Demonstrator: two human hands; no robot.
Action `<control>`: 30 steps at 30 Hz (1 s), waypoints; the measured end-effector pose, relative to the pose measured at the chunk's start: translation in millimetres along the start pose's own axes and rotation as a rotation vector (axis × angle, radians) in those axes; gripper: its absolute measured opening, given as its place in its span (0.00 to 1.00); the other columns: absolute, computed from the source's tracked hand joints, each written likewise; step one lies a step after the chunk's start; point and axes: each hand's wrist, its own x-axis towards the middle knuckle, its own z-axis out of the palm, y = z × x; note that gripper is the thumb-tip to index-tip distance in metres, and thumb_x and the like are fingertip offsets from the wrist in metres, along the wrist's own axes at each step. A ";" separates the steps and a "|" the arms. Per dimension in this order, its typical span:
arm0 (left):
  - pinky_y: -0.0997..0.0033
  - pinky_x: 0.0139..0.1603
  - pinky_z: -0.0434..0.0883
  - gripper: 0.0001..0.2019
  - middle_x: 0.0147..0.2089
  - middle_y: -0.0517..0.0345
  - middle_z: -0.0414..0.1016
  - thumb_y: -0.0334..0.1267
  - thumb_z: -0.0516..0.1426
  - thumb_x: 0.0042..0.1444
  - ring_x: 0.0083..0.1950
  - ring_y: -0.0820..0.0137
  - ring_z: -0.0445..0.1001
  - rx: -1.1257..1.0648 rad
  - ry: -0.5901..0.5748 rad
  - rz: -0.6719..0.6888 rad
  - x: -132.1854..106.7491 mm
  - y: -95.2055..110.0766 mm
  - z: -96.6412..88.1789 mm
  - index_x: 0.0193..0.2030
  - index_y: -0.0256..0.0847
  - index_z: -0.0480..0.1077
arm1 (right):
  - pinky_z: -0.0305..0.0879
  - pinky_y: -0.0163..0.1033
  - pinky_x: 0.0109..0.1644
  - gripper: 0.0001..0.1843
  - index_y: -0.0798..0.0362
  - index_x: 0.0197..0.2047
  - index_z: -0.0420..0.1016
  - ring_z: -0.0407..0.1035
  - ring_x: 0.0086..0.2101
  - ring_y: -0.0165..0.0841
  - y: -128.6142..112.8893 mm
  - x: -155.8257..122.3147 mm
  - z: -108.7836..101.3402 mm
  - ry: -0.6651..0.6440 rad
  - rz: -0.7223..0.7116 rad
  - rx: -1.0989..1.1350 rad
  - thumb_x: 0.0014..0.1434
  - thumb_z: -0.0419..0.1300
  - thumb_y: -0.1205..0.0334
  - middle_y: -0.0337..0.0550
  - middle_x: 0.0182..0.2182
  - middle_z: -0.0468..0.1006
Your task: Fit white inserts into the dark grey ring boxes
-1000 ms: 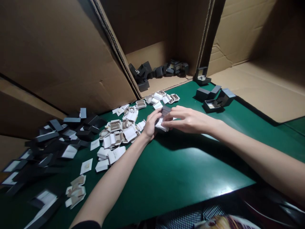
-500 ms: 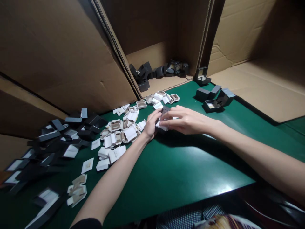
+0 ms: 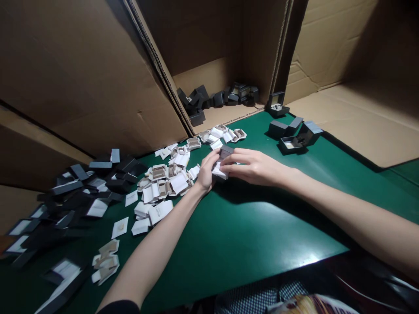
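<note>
Near the middle of the green table, my left hand [image 3: 207,171] is closed around the left side of a small black box [image 3: 226,151]. The box is open, with a white insert [image 3: 218,171] showing inside. My right hand [image 3: 250,165] comes in from the right, its fingers bent and pressed on the box and the insert. Those fingers partly cover the box's inside. Just left of my left hand lies a heap of white folded-card inserts [image 3: 179,183], several with grey-brown hollows.
Black boxes [image 3: 119,185] with white linings pile up at the left. More black boxes [image 3: 218,99] sit inside a cardboard carton [image 3: 229,112] at the back. Several black boxes [image 3: 290,146] stand at the right, beside another cardboard carton [image 3: 353,126]. The green table's front edge [image 3: 294,267] is near.
The fingers of my right hand have shifted slightly on the box, and a bit more of the box and its white insert shows. My left hand stays around it.
</note>
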 end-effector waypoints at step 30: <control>0.67 0.60 0.61 0.14 0.56 0.58 0.69 0.41 0.51 0.61 0.60 0.65 0.64 -0.014 0.051 0.110 -6.7 -4.5 4.2 0.53 0.48 0.64 | 0.68 0.43 0.44 0.07 0.53 0.39 0.74 0.68 0.43 0.37 2.8 -8.5 23.7 0.135 0.338 0.225 0.56 0.62 0.64 0.49 0.42 0.74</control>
